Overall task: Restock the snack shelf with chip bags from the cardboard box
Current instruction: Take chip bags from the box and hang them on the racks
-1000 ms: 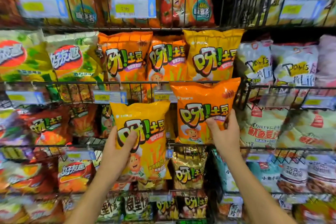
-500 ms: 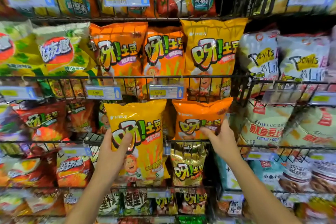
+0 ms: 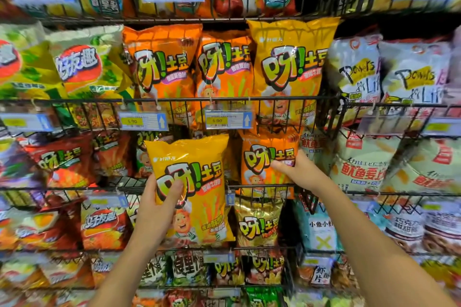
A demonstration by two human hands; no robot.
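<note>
My left hand point(image 3: 154, 209) grips a yellow chip bag point(image 3: 197, 197) by its left edge and holds it upright in front of the wire shelf point(image 3: 262, 185). My right hand point(image 3: 299, 173) holds an orange chip bag point(image 3: 264, 169) that stands inside the middle wire basket, behind the front rail, with my thumb across its front. The cardboard box is not in view.
The row above holds two orange bags point(image 3: 164, 70) and a yellow bag point(image 3: 289, 70) of the same brand behind price tags point(image 3: 228, 119). White bags point(image 3: 359, 77) fill the right section, green and red bags point(image 3: 77, 67) the left. A gold bag point(image 3: 258, 224) sits below.
My right hand has lowered the orange bag from in front of the upper rail down into the middle basket. The yellow bag in my left hand has barely moved.
</note>
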